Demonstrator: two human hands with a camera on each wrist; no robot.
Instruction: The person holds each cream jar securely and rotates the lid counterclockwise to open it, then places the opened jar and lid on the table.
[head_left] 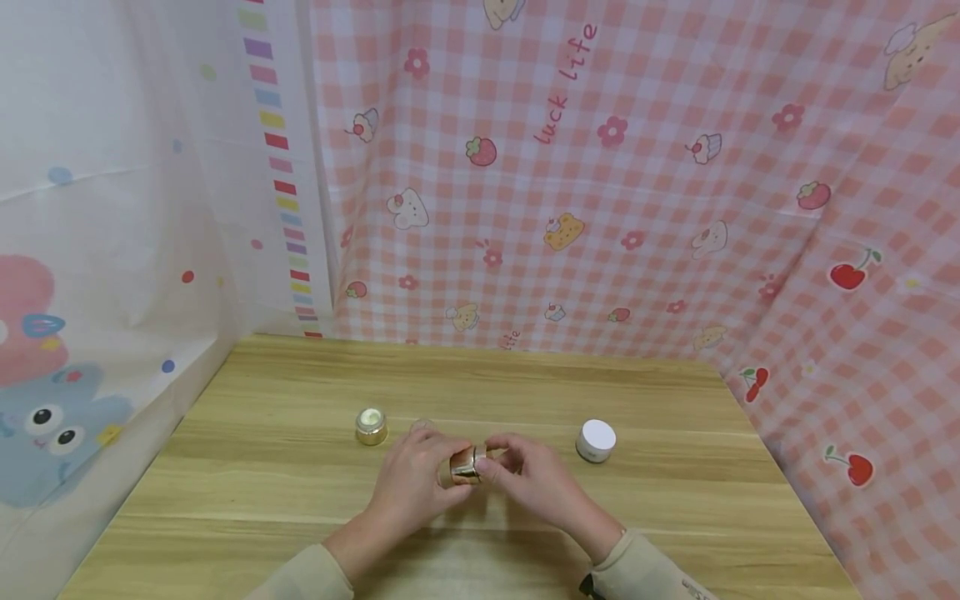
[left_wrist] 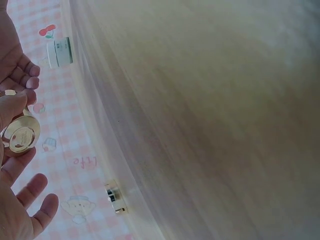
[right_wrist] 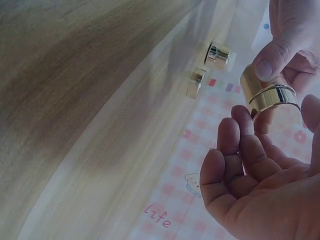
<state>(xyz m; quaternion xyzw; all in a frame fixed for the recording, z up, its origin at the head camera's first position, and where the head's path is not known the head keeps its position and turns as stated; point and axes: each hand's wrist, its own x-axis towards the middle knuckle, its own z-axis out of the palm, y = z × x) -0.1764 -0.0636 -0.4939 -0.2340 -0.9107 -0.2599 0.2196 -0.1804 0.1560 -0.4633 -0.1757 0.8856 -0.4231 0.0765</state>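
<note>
A gold cosmetic jar (head_left: 463,465) lies tilted on its side between the two hands, above the table. My left hand (head_left: 416,475) grips it; its thumb presses the gold wall in the right wrist view, and the round base (left_wrist: 24,137) faces the left wrist view. The right hand (head_left: 536,479) pinches the jar's other end with thumb and fingertips, its remaining fingers (right_wrist: 229,137) curled loosely. Left of the hands stands an uncovered gold jar (head_left: 371,428) with pale cream inside. Just behind the left hand is a gold lid (right_wrist: 196,83), mostly hidden in the head view.
A white-lidded jar (head_left: 596,440) stands right of the right hand. The wooden table (head_left: 480,383) ends at a pink checked cloth (head_left: 525,183) behind and on the right, and a white printed cloth (head_left: 150,250) hangs on the left.
</note>
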